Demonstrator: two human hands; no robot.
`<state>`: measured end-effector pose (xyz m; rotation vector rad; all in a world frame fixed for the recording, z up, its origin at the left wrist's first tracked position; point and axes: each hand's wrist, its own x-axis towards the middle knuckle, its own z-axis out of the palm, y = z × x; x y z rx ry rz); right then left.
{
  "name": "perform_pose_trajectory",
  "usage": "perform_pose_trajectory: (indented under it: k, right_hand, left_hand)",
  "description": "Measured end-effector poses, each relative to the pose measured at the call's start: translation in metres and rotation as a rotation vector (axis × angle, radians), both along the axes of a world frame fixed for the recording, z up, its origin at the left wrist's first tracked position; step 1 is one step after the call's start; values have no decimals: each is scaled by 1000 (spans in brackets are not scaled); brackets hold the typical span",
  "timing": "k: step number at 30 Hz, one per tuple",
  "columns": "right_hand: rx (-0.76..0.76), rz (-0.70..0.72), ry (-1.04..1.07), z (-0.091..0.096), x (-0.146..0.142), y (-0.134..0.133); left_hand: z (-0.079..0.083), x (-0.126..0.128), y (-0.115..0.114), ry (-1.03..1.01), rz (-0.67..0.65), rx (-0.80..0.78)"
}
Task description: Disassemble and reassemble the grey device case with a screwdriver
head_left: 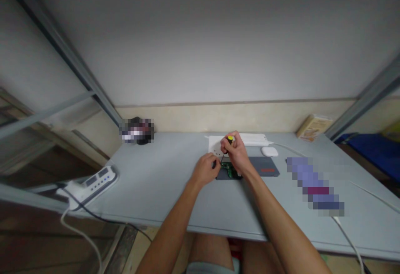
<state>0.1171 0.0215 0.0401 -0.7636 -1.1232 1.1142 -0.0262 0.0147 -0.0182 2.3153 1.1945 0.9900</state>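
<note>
the right hand has fingers clamped on a black, yellow-capped screwdriver aimed at a green circuit board over a dark grey mat — screw work, apparently; the left hand seemingly clamps its black casing. the next turn wants firm bracing.
</note>
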Motion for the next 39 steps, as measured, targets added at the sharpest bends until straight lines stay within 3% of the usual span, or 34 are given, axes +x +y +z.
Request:
perform_pose_trajectory:
  k: [8, 14, 19, 25, 30, 34, 39]
  right_hand:
    - [-15, 7, 12, 3, 0, -4]
    - [15, 136, -61, 8, 0, -7]
    - [38, 4, -123, 7, -8, -4]
    - [50, -9, -169, 9, 0, -8]
    - [32, -13, -15, 5, 1, -10]
    - [24, -87, -32, -1, 2, -6]
    - [8, -53, -16, 3, 3, -7]
  left_hand:
    - [2, 0, 0, -6, -5, -6]
    - [2, 2, -1, -25, 7, -18]
    - [1, 0, -1, 3, 18, -24]
    - [1, 0, -1, 8, 15, -24]
    - [2, 0, -1, 8, 24, -38]
    - [2, 0, -1, 25, 23, -38]
    - [1, 0, 0, 17, 22, -21]
